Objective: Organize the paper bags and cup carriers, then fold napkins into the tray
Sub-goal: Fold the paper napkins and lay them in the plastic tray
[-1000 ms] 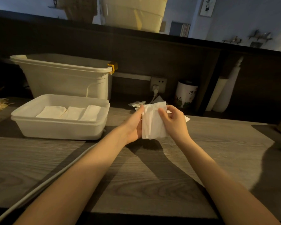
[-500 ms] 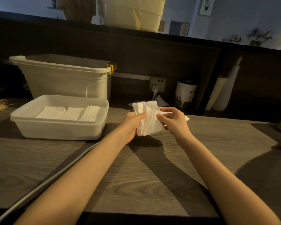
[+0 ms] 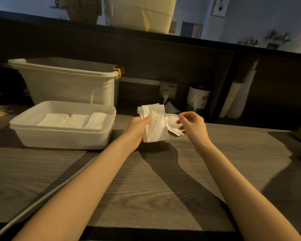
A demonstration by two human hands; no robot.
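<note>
Three folded napkins (image 3: 73,120) lie in the white tray (image 3: 63,136) on the bench (image 3: 146,188). The left hand (image 3: 137,131) grips a napkin stack (image 3: 155,124) above the bench — the right hand (image 3: 191,125) pinches one loose napkin (image 3: 172,125) beside it.

I'm holding a stack of white napkins (image 3: 155,125) upright above the counter; three folded napkins (image 3: 73,120) are lying side by side in the white tray (image 3: 63,138).
</note>
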